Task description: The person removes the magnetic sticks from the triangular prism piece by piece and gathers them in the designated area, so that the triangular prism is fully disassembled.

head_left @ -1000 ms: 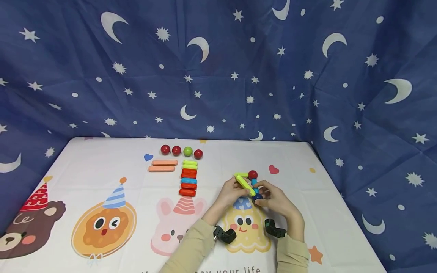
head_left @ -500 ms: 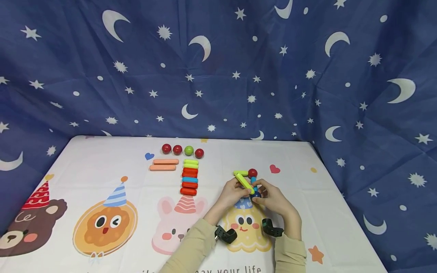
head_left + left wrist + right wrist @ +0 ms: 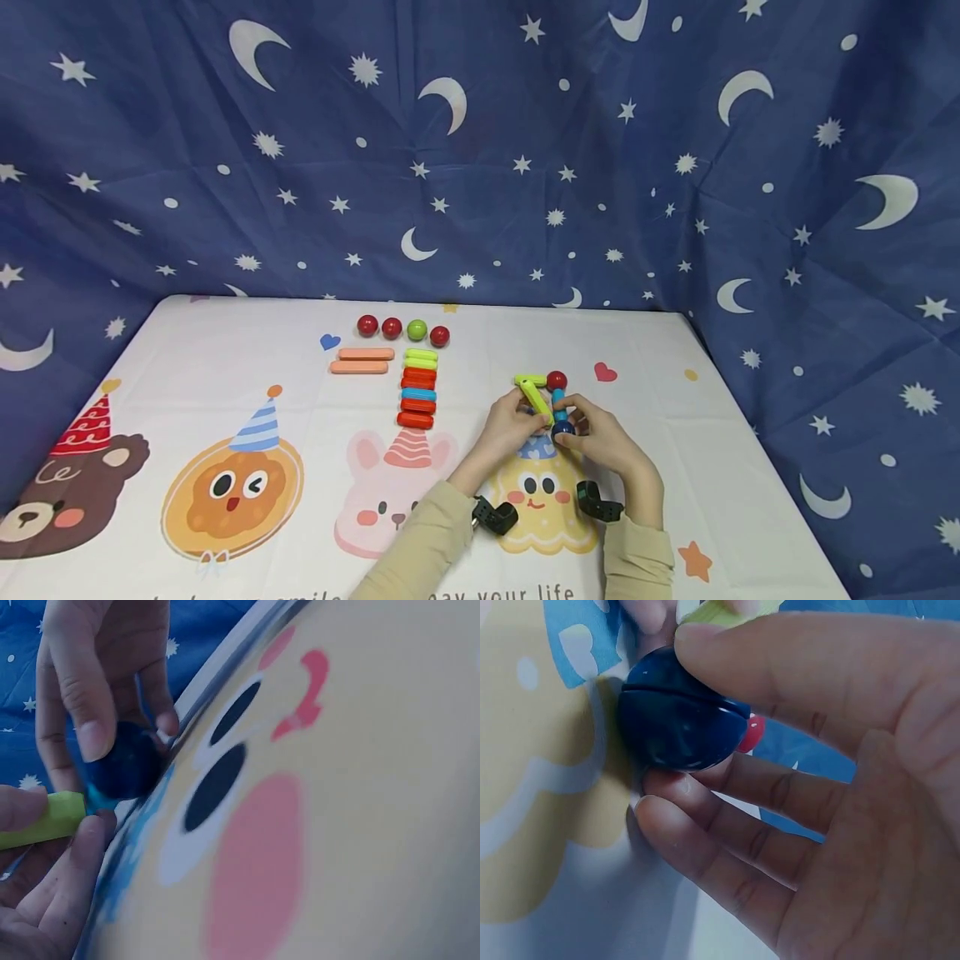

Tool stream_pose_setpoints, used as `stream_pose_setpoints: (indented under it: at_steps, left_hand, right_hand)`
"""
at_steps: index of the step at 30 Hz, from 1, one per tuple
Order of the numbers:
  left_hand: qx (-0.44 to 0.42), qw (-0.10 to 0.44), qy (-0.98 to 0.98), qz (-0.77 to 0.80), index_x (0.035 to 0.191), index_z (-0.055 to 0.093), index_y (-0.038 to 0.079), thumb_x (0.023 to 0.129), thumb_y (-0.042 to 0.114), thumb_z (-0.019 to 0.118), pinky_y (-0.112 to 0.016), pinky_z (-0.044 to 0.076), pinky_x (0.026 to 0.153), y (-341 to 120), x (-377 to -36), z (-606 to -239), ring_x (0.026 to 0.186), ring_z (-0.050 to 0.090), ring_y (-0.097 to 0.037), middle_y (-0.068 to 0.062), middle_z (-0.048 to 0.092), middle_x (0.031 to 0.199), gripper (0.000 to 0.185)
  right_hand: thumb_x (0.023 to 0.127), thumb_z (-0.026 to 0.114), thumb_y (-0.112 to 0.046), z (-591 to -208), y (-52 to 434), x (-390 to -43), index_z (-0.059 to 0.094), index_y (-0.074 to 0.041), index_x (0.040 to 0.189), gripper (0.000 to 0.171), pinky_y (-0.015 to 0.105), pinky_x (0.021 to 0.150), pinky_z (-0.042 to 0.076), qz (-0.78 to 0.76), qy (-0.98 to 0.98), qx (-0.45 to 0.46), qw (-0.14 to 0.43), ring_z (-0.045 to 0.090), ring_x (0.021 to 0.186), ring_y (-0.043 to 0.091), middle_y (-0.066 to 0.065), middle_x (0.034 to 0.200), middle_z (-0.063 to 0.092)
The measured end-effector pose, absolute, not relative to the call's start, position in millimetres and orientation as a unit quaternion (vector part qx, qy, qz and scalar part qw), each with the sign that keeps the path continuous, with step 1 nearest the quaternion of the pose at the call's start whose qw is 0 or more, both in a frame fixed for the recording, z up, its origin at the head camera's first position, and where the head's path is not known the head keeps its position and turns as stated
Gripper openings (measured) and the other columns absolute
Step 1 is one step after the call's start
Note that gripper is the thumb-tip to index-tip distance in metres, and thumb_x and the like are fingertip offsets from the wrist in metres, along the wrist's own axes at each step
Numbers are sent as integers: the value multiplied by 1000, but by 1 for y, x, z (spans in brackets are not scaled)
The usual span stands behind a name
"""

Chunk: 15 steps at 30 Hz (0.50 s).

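Note:
In the head view my left hand (image 3: 513, 430) pinches a yellow-green stick (image 3: 536, 400) between thumb and fingers. Its near end points at a dark blue ball (image 3: 682, 712), which my right hand (image 3: 603, 437) grips with the thumb on one side and fingertips on the other. A light blue stick (image 3: 559, 405) runs from that ball up to a red ball (image 3: 557, 380). Off the red ball's left side lies a second yellow-green stick (image 3: 529, 379). In the left wrist view, the held stick's end is close beside the dark blue ball (image 3: 127, 761).
Left of my hands lies a column of short sticks, yellow-green, red (image 3: 416, 420) and light blue (image 3: 418, 394). Two orange sticks (image 3: 360, 367) lie beside it. Behind them stand red balls (image 3: 367, 325) and a green ball (image 3: 417, 330). A starry blue curtain (image 3: 480, 150) rises behind the table.
The yellow-green stick in my left hand has turned slightly steeper, its near end shifting a little left of the dark blue ball. My right hand keeps its grip on the ball.

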<state>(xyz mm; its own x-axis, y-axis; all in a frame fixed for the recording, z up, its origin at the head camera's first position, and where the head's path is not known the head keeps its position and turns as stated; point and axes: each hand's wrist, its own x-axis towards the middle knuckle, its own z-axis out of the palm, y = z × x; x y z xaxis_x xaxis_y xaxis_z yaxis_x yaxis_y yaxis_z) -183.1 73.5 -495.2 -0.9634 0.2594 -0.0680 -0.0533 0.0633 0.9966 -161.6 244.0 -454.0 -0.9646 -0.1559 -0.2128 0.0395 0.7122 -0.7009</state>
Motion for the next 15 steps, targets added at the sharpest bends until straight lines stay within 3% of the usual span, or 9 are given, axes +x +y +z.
stream_pose_setpoints:
  at_steps: [7, 15]
  left_hand:
    - [101, 75, 740, 661, 112, 61, -1, 89, 9, 65, -22, 53, 67, 58, -187, -476, 86, 72, -27, -19, 67, 98, 25]
    - [99, 22, 761, 641, 120, 63, 10, 87, 8, 67, -24, 50, 63, 29, -194, -456, 87, 68, -25, -15, 66, 100, 33]
  right_hand:
    - [84, 72, -13, -454, 245, -162, 57, -17, 120, 39, 31, 74, 45, -373, 918, -20, 129, 52, 87, 21, 8, 97, 59]
    - [84, 72, -13, -454, 244, -162, 58, -17, 120, 39, 31, 76, 45, -379, 916, -14, 132, 51, 88, 21, 8, 98, 58]
